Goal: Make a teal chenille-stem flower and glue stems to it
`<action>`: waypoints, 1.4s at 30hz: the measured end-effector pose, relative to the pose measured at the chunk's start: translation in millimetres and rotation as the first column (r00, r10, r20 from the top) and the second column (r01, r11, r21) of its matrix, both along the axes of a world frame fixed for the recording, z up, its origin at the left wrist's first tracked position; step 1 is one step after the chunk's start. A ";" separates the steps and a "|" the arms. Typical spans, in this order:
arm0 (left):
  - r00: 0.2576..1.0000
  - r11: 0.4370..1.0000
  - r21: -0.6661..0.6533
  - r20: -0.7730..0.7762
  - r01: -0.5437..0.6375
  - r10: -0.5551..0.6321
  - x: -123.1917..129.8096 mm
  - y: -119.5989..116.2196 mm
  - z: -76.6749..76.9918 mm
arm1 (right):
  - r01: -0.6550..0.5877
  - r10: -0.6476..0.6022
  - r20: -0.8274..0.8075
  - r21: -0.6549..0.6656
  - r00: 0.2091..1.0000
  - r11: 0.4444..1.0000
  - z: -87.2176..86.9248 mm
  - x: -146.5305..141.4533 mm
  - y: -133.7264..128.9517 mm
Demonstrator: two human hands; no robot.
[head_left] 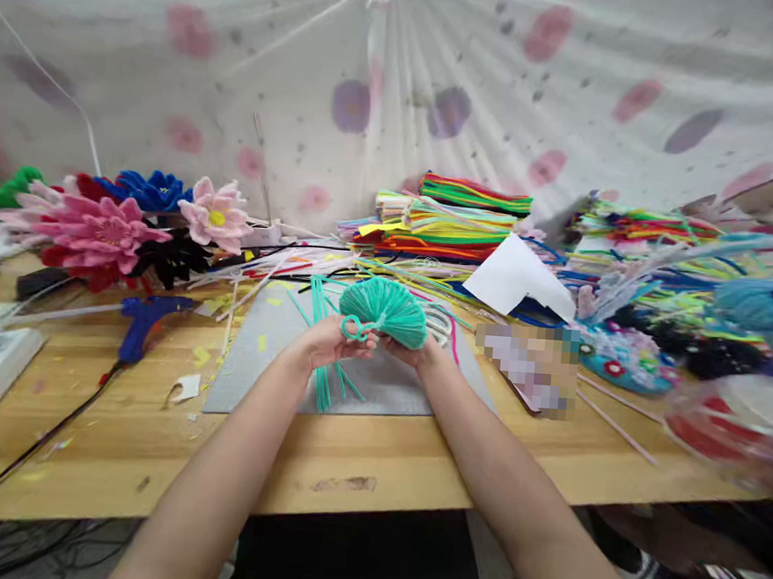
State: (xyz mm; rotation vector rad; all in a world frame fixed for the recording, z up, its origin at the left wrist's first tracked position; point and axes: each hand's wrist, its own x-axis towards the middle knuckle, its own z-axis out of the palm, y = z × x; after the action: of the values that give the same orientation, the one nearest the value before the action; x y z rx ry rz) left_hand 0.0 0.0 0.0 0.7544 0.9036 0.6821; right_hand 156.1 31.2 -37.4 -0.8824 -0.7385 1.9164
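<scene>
A fan-shaped bundle of teal pipe cleaners is held between both my hands above the grey cutting mat. My left hand grips its near left side, with a curled teal loop at the fingers. My right hand holds the bundle from below on the right; most of its fingers are hidden under it. Loose teal pipe cleaners lie on the mat beneath and behind my left hand. Behind my right hand, scissors with pale handles show in part.
A blue glue gun with a cord lies left on the wooden table. Fuzzy flowers stand back left. Pipe-cleaner stacks and white paper lie behind; a blurred-out phone-like object is on the right.
</scene>
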 end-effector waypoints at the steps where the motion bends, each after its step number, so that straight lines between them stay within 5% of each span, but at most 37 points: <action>1: 0.997 0.998 -0.022 0.061 -0.051 0.053 1.8 -1.2 0.1 | -0.010 0.010 0.008 0.009 1.000 1.000 -0.5 0.5 0.9; 3: 0.977 0.987 -0.041 0.141 -0.159 0.163 5.5 -4.1 0.8 | 0.058 -0.062 0.063 0.072 0.996 0.996 -0.8 2.7 2.4; 5: 0.939 0.955 -0.023 0.181 -0.294 0.293 9.1 -7.7 2.9 | 0.262 -0.295 0.159 0.201 0.942 0.944 2.0 7.5 2.4; 8: 0.901 0.899 0.102 0.138 -0.426 0.412 13.2 -13.3 7.3 | 0.494 -0.714 0.208 0.593 0.668 0.636 17.1 16.8 -4.3; 9: 0.905 0.894 0.147 0.107 -0.423 0.411 13.9 -14.7 8.6 | 0.432 -0.763 0.187 0.730 0.619 0.530 25.2 19.3 -8.3; 11: 0.925 0.901 0.214 0.052 -0.378 0.376 14.1 -16.2 10.4 | 0.164 -0.709 0.231 0.882 0.666 0.442 43.7 21.8 -16.2; 13: 0.945 0.910 0.265 0.023 -0.321 0.326 12.6 -16.5 11.2 | -0.091 -0.584 0.370 0.889 0.723 0.450 60.3 21.5 -20.1; 15: 0.953 0.905 0.305 0.038 -0.297 0.300 9.9 -16.7 12.1 | -0.206 -0.469 0.476 0.831 0.744 0.516 70.1 20.3 -17.8; 18: 0.952 0.905 0.297 0.082 -0.306 0.295 5.5 -18.5 14.8 | -0.197 -0.301 0.489 0.732 0.819 0.652 70.4 19.7 -8.3; 21: 0.960 0.924 0.263 0.112 -0.276 0.255 2.6 -21.7 18.4 | -0.113 -0.200 0.357 0.691 0.912 0.714 62.9 20.9 -3.3; 27: 0.968 0.955 0.197 0.166 -0.221 0.190 1.6 -26.3 24.5 | -0.030 -0.178 0.244 0.664 0.953 0.747 55.6 22.6 -8.1; 37: 0.969 0.984 -0.112 0.188 -0.139 0.158 -3.5 -16.9 30.8 | -0.195 -0.184 0.437 0.687 0.881 0.700 74.1 20.7 -15.5; 42: 0.955 0.976 -0.169 0.236 -0.140 0.178 -1.0 -15.8 27.6 | -0.164 -0.158 0.380 0.687 0.911 0.708 73.8 23.5 -10.2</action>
State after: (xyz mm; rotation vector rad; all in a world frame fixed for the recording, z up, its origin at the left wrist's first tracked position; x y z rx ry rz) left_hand -1.0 -15.8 27.6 0.4508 0.7792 0.8221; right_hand 179.6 21.0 36.3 -0.7706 -1.6073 1.2419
